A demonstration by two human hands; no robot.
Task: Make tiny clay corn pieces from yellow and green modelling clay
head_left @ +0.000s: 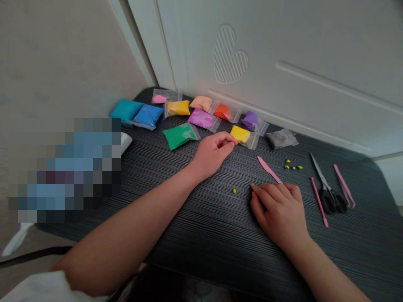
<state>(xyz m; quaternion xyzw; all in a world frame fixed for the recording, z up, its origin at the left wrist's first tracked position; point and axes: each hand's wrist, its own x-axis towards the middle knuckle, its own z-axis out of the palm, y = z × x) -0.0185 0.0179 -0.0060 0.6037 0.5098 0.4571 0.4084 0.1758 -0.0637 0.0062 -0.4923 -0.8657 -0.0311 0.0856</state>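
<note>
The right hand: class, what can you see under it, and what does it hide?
A pink knife-shaped tool runs under the right hand; one end shows against the dark table. The rest is covered, so whether it is held cannot be seen.

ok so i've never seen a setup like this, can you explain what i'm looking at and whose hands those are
There is no machine here: the one picture comes from a camera worn on a person's head, looking forward and down at that person's own bare hands.

They are over a dark table. Along its far side lie packets in many colours, among them a green packet. To the right are scissors, pink tweezers and a thin pink stick. Four tiny green-and-yellow pieces sit grouped together, and a single piece lies apart.

The left hand has its fingertips by a bright yellow packet; the right hand is at a pink knife. Whether either hand grips anything, I can't tell.
</note>
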